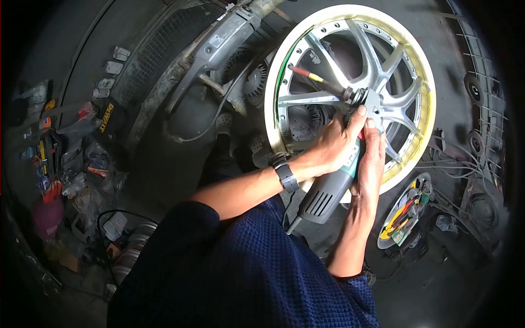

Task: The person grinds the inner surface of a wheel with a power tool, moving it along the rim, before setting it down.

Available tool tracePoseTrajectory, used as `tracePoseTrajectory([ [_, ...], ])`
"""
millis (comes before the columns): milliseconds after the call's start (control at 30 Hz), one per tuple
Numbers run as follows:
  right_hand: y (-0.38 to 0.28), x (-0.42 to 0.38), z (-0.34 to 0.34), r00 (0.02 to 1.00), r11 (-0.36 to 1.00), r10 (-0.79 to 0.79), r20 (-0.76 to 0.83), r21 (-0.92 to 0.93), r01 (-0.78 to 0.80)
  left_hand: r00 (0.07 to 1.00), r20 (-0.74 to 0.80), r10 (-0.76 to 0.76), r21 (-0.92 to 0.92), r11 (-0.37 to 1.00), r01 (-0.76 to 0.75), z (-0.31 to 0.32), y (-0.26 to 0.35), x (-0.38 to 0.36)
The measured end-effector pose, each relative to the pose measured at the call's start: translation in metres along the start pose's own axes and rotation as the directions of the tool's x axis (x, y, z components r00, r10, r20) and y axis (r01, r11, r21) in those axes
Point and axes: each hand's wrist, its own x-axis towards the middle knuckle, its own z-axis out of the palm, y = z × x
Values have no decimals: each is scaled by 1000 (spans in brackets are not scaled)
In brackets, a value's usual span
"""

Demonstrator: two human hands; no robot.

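Observation:
I hold a green-and-black angle grinder over a silver spoked wheel rim with a yellowish outer lip. Wrapped round the grinder's neck from the left is my left hand, closed, above a dark wristwatch. My right hand grips the right side of the body, its fingers closed along it. From the metal gear head a spindle carries a tapered red-and-yellow bit pointing left. Its tip lies by the rim's inner edge; whether it touches cannot be told. A green line runs along the rim's left inside.
Another large grey power tool rests at upper left, its cable looping down. An oval tray of hand tools lies at right. Bagged items and a DeWalt-marked thing fill the left. Stacked metal discs stand lower left.

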Motion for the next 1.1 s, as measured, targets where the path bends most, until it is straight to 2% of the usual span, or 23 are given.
tracePoseTrajectory([
  [133, -1, -3, 3, 999, 1000, -20, -33, -5, 20, 999, -44, 3, 81, 997, 1, 3, -2, -2],
  [200, -3, -6, -3, 999, 1000, 16, 33, -20, -15, 997, -75, -11, 10, 1000, 12, 6, 3, -13],
  [300, -4, -8, -11, 998, 996, 38, 40, -76, -35, 998, -39, -54, -62, 997, 52, 10, 2, -21],
  [367, -6, -9, -6, 999, 997, 24, 29, -68, -22, 999, -46, -3, -83, 997, -1, 12, 1, -19],
  [467, -4, -6, -1, 1000, 1000, 10, 29, -22, -9, 999, -50, -8, -46, 999, 5, 7, -8, -4],
  [567, -1, -5, 3, 1000, 1000, -14, 14, 27, 14, 997, -53, 55, 59, 997, -52, 5, -15, 4],
  [667, -3, -10, 1, 1000, 1000, 22, -3, 4, -22, 997, -71, -23, 103, 994, 30, 3, 1, -12],
  [767, 0, -11, -4, 999, 999, 32, 15, -26, -31, 997, -28, -67, 10, 998, 67, 4, 2, -21],
  [867, 0, -10, -1, 999, 999, 32, 41, -25, -31, 999, -46, -21, -79, 997, 17, 3, 2, -20],
  [933, 2, -7, 4, 1000, 999, 26, -2, 21, -26, 1000, -24, 18, 33, 999, -17, -3, -2, -9],
  [1100, 6, -3, 4, 1000, 1000, -11, 19, 25, 11, 999, -26, -23, 100, 995, 26, -5, 1, -8],
])
